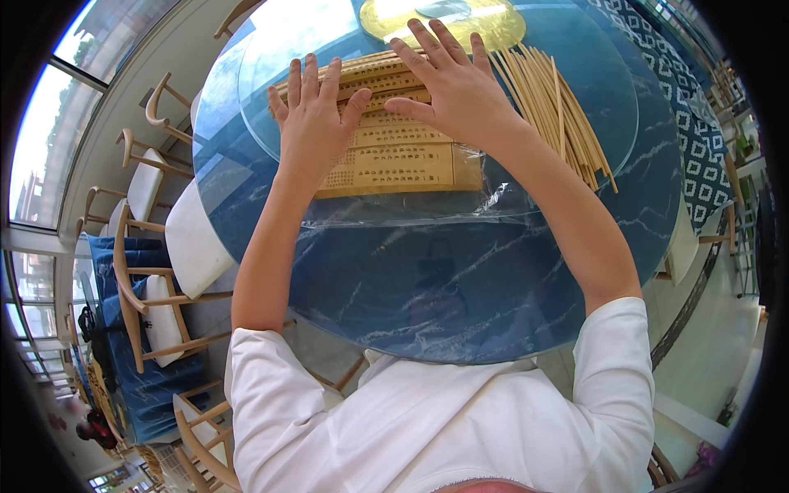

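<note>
Brown paper chopstick sleeves point(403, 168) with printed dark characters lie in overlapping rows on a sheet of clear plastic point(501, 205). My left hand point(312, 123) is spread over the left part of the sleeves, palm down. My right hand point(460, 94) lies flat over their right part, fingers stretched apart and pointing away from me. Neither hand grips anything. Beyond the fingers, the far rows are partly hidden. Just right of my right hand, a loose pile of bare wooden chopsticks point(567, 115) fans out, one lying across the others.
The round blue marbled table point(378, 287) carries a glass turntable point(620, 135). A round gold-coloured piece point(386, 18) sits at the far side. Wooden chairs with white seats point(195, 238) stand at the left. Patterned dark cloth point(699, 164) hangs at the right.
</note>
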Tool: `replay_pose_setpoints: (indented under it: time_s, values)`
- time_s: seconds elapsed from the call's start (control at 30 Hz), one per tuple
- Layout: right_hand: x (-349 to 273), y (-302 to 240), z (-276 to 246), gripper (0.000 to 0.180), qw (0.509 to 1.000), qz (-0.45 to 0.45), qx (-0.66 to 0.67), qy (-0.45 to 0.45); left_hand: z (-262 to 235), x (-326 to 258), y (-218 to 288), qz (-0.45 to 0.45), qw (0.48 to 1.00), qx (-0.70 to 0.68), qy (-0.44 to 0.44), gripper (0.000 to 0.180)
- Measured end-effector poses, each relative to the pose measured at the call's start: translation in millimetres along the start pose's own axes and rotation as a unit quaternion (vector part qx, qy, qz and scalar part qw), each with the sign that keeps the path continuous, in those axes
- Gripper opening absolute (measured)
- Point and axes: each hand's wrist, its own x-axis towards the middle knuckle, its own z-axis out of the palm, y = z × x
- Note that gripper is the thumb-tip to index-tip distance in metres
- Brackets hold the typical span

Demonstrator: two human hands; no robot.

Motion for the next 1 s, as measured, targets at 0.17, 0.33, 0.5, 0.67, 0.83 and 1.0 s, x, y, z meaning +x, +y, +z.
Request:
replay_pose_setpoints:
  time_s: [0.17,0.33,0.5,0.67,0.83,1.0]
  values:
    - [-36.9,0.6,-31.0,0.091,0.999,-0.009,0.043,0.022,-28.8,-22.8,56.6,0.081,0.996,-0.037,-0.013,0.067]
    - [-89.7,7.1,-50.8,0.094,0.998,0.032,0.050,-0.020,-34.0,-46.1,98.7,0.121,0.988,-0.069,-0.060,0.069]
    - [-133.4,19.6,-54.0,0.094,0.996,0.073,0.040,-0.036,-33.8,-56.4,121.3,0.141,0.982,-0.081,-0.092,0.068]
    - [-149.4,24.5,-55.3,0.091,0.993,0.096,0.059,-0.023,-18.4,-57.6,130.0,0.147,0.984,-0.078,-0.059,0.066]
    - [-150.1,24.6,-55.0,0.059,0.994,0.077,0.074,0.020,-18.7,-62.8,127.5,0.135,0.983,-0.090,-0.087,0.064]
    - [-150.4,21.0,-51.0,0.017,0.989,0.021,0.129,0.066,-17.2,-63.5,128.1,0.134,0.980,-0.109,-0.094,0.063]
